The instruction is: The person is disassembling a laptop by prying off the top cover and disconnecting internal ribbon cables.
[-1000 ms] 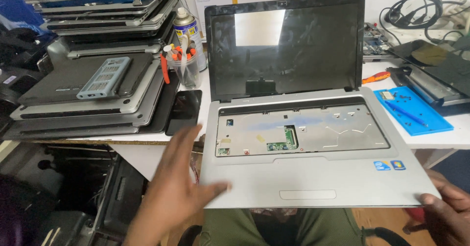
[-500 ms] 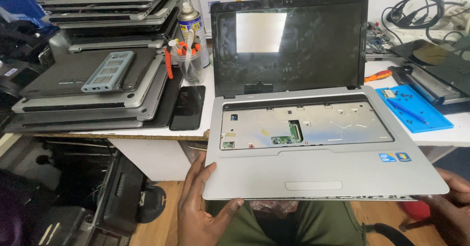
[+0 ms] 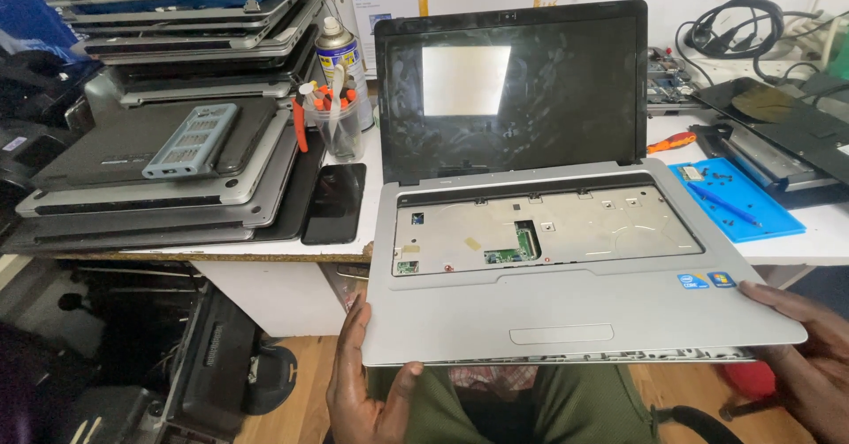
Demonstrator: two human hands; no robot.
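Observation:
An open silver laptop (image 3: 566,307) with its keyboard removed is held up in front of me, its bare metal keyboard tray and a small green circuit board showing. Its dark screen (image 3: 522,90) stands upright and reflects a bright window. My left hand (image 3: 367,386) grips the laptop's front left corner from below, thumb curled up at the front edge. My right hand (image 3: 809,355) holds the front right corner, fingers along the edge.
A tall stack of closed laptops (image 3: 168,143) fills the table's left, with a grey screwdriver bit case (image 3: 190,141) on it. A black phone (image 3: 334,203), a cup of tools (image 3: 334,117) and a spray can (image 3: 340,50) stand beside it. A blue mat (image 3: 738,201) lies at right.
My left hand moved from on top of the palm rest to under the laptop's front left corner. The laptop has been lifted off the table edge toward me.

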